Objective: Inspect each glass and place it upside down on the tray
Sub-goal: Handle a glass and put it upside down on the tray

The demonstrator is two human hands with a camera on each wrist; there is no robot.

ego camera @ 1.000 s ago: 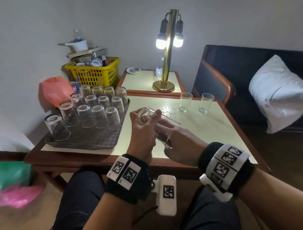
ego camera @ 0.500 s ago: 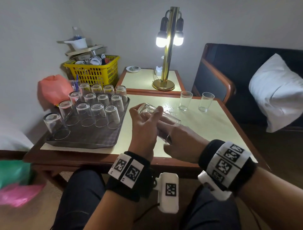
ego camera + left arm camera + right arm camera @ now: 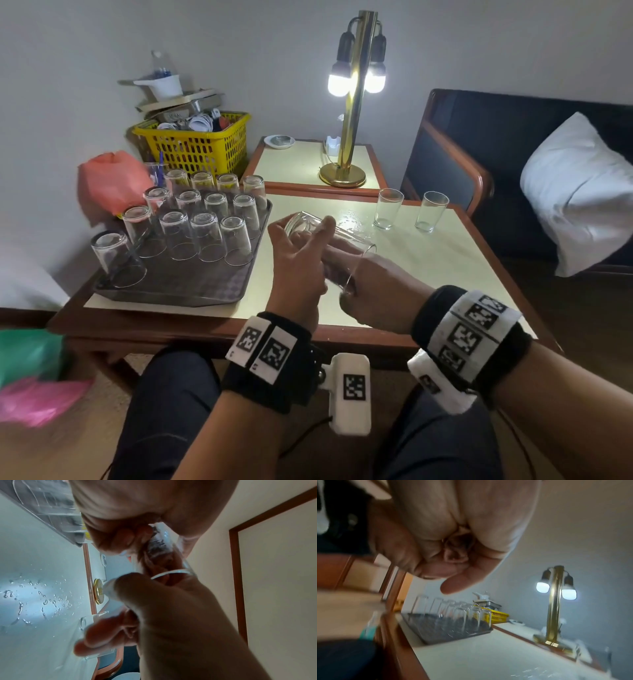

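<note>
**Near table and side table**

The near table [image 3: 428,260] has a pale cream top inside a reddish-brown wooden edge. A dark patterned tray [image 3: 191,284] lies on its left part, reaching close to the near edge. 2 upright clear glasses [image 3: 387,209] stand side by side near the far right corner, just apart from each other. Water droplets [image 3: 352,219] glisten on the top just left of them. Behind it, a smaller side table [image 3: 308,164] of the same make abuts the far edge. On it stand a brass lamp [image 3: 346,137], lit, a small dish [image 3: 279,141] at the far left, and a small white object [image 3: 332,145] beside the lamp's base.
</note>
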